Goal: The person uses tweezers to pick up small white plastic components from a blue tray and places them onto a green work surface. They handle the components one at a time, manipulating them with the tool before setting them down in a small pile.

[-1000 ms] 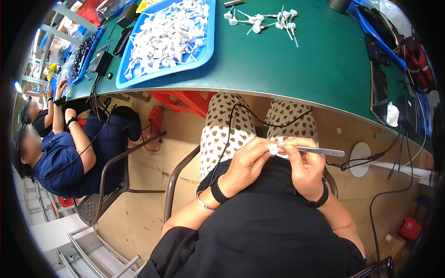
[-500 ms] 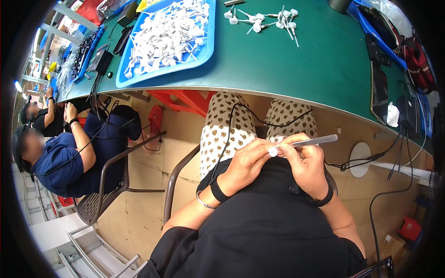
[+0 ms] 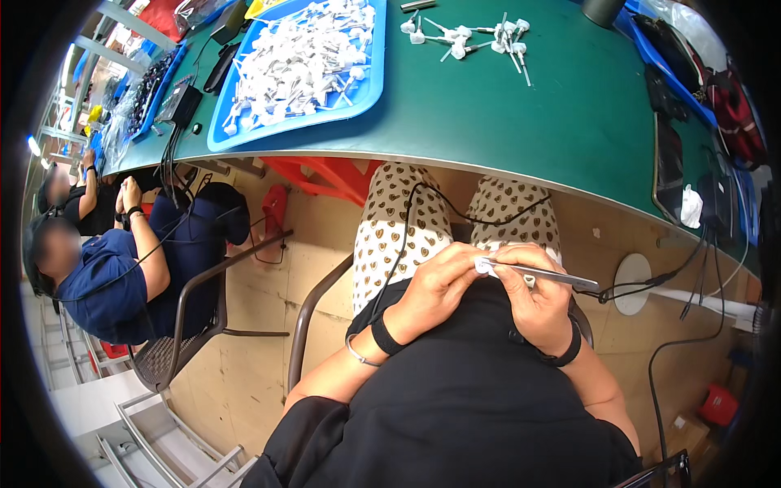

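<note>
Above my lap, my left hand (image 3: 438, 286) pinches a small white plastic part (image 3: 483, 266) between thumb and fingers. My right hand (image 3: 537, 302) is closed around metal tweezers (image 3: 561, 278), whose tip meets the white part. The tweezers' rear end sticks out to the right and slopes slightly down. My fingers cover most of the white part, so its full shape is hidden. Several white parts with thin stems (image 3: 506, 41) lie loose on the green table (image 3: 504, 122), beyond my hands.
A blue tray (image 3: 358, 107) heaped with similar white parts stands at the table's left. Cables (image 3: 643, 285) hang at the right, below a phone-like dark slab (image 3: 668, 167). Another person (image 3: 114, 272) sits at the left beside a brown chair (image 3: 183, 333). A dark cylinder (image 3: 600, 10) stands at the back.
The tweezers have swung, their rear end dropping from a slight upward slope to a downward one. My right hand has turned with them. The left hand keeps its pinch on the white part.
</note>
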`<state>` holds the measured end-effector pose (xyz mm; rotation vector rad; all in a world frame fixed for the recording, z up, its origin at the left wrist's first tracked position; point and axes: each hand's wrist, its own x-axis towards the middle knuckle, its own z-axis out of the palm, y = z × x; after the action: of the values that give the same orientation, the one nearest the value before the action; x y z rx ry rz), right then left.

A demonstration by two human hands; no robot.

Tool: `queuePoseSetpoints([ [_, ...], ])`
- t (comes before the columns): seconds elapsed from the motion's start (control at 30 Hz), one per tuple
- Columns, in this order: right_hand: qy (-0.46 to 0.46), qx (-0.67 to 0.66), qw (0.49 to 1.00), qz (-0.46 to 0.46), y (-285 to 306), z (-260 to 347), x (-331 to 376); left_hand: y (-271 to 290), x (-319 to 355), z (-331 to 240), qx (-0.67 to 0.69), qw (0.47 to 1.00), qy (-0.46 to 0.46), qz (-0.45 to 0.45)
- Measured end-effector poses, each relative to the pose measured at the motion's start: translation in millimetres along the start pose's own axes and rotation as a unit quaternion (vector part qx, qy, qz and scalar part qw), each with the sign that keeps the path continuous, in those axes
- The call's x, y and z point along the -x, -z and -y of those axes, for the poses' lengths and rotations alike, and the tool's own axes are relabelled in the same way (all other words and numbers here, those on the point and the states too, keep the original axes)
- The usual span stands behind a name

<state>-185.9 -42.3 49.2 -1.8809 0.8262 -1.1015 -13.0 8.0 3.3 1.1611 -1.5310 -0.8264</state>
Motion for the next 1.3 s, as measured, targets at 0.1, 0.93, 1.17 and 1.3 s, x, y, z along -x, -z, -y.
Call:
queuePoseSetpoints([
  [0.1, -0.001, 0.004, 1.000, 0.002, -0.6, 0.1, -0.3, 0.4, 1.4, 0.9, -0.003, 1.000, 0.001, 0.002],
  [0.93, -0.003, 0.017, 1.000, -0.004, -0.7, -1.9, 0.6, -1.7, 3.4, 3.9, -0.016, 1.000, -0.009, 0.011],
  [1.17, 0.029, 0.052, 0.998, 0.018, -1.3, 1.3, -2.8, -1.2, 2.5, 0.4, -0.017, 1.000, -0.009, 0.016],
  [1.3, 0.078, 0.068, 0.993, 0.046, 1.0, -2.9, -5.6, -0.5, 2.4, 2.2, -0.022, 0.999, -0.017, 0.023],
])
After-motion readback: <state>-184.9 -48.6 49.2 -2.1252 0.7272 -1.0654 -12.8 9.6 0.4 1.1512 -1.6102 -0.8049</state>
